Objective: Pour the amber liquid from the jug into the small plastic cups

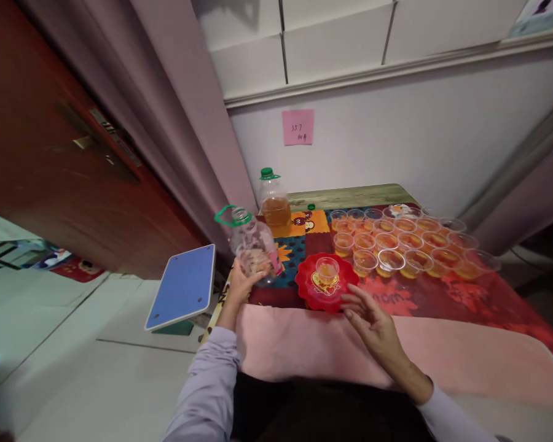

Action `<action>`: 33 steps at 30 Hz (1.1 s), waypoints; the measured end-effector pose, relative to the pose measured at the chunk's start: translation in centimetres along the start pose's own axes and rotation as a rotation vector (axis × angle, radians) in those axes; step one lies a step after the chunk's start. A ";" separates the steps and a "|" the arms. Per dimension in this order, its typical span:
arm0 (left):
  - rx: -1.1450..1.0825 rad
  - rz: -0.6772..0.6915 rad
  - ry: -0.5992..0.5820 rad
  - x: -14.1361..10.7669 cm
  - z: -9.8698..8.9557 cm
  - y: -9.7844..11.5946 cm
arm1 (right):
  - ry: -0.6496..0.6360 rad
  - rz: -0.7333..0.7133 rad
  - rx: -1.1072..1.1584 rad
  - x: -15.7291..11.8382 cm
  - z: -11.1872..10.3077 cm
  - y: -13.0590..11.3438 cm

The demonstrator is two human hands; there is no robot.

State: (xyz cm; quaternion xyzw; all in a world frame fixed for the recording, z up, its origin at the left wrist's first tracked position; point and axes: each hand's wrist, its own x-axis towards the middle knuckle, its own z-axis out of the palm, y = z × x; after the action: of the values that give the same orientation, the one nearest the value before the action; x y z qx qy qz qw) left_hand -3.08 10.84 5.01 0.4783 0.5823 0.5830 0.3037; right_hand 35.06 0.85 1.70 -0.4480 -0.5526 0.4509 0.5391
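Note:
My left hand is wrapped round the lower part of a clear plastic bottle, which has a green ring handle and no cap on its mouth. Fingers apart, my right hand holds nothing beside the right edge of a red scalloped plate. On that plate stands one clear cup with some amber liquid. To its right, several clear cups of amber liquid stand in close rows. Behind the held bottle is a second bottle, green-capped and partly filled with amber liquid.
A loose green cap lies near the table's back edge. Pink cloth covers the front edge. Left of the table is a blue board. A pink note is on the wall, and a brown door stands at left.

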 end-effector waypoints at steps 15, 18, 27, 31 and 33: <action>0.006 -0.142 -0.071 -1.3 -2.6 -0.2 | 0.123 0.169 -0.218 -0.9 -4.7 3.1; 0.108 -0.015 0.430 -7.1 -1.2 -1.9 | 0.116 0.043 -0.362 1.0 -4.0 1.6; 0.374 0.062 0.165 -15.0 2.5 -2.6 | -0.104 -0.200 -0.784 11.0 2.3 -1.4; 0.466 0.088 0.097 -14.2 2.4 -2.2 | -0.176 -0.002 -0.916 12.5 4.6 -1.2; 0.480 0.097 0.075 -14.1 2.3 -2.2 | -0.163 0.017 -0.919 12.5 4.9 -1.3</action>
State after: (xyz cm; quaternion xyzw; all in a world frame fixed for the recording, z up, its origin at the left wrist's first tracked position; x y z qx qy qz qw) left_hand 3.62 -0.84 -0.28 0.5422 0.6913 0.4591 0.1314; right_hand 29.95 12.78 5.32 -0.6080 -0.7319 0.1975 0.2360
